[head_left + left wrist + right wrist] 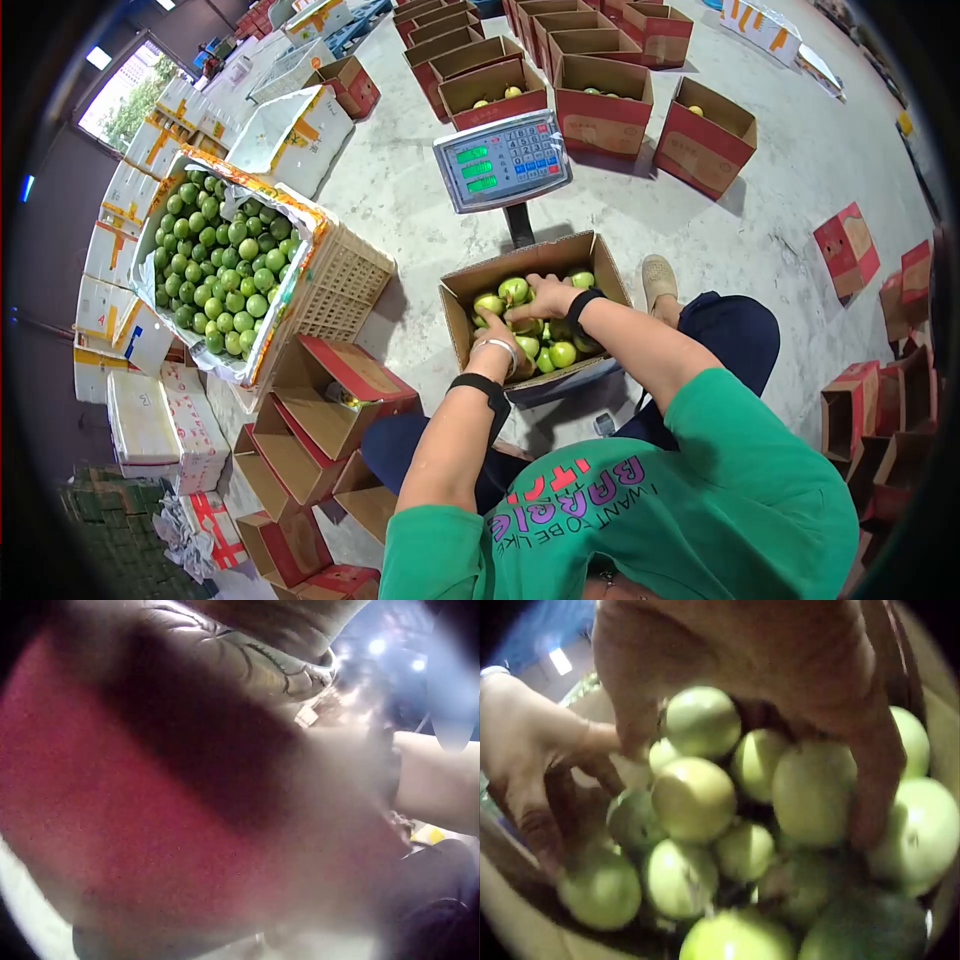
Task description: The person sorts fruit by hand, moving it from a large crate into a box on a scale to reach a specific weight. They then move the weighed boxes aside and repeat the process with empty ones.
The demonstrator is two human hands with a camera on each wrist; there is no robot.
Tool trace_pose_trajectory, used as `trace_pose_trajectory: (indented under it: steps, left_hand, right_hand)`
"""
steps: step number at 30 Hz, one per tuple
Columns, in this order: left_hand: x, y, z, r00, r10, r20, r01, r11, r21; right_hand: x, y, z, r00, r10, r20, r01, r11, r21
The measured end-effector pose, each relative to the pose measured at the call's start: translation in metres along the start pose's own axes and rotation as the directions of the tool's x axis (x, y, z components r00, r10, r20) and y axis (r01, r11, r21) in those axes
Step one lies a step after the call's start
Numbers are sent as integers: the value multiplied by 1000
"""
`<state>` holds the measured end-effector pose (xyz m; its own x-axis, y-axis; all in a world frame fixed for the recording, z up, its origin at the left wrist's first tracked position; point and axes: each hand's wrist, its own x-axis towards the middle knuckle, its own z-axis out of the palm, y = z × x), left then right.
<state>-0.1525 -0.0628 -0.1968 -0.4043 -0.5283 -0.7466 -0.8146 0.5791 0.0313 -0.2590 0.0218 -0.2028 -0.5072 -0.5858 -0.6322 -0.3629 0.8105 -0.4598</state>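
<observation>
A cardboard box (590,250) of round green fruits (562,354), passion fruits by their look, stands behind the post of a digital scale (500,160). My right hand (550,297) reaches into it from the right. In the right wrist view that hand arches over the pile, fingers spread and pointing down, one finger along the side of a pale green fruit (814,795). My left hand (495,345) comes in at the box's left side. Its fingertips touch a green fruit (600,889) near the wall. The left wrist view mostly shows a blurred red box side (150,817).
A large crate (340,265) heaped with green fruits (225,265) stands to the left. Red cartons (335,395) lie beside my left leg, and more open cartons (605,105) line the floor ahead, some with fruit. White foam boxes (290,140) stand at the back left.
</observation>
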Motion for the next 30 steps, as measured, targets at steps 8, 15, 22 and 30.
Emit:
trace_pose_trajectory:
  steps: [8, 15, 22, 30]
  left_hand:
    - [21, -7, 16, 998, -4, -55, -27, 838, -545]
    - [22, -13, 30, 991, 94, 91, 22, 566, -824]
    - [-16, -24, 0, 914, 390, 109, 54, 150, -987]
    - [-28, -53, -31, 690, 381, -615, -675, 32, -737]
  right_hand:
    - [19, 2, 2, 861, -291, 417, -130, 666, 734]
    - [5, -12, 0, 887, -149, 438, -181, 759, 625]
    - [-28, -6, -22, 884, 2, 468, -361, 641, 678]
    - [-88, -73, -46, 906, -390, 167, -32, 328, 944]
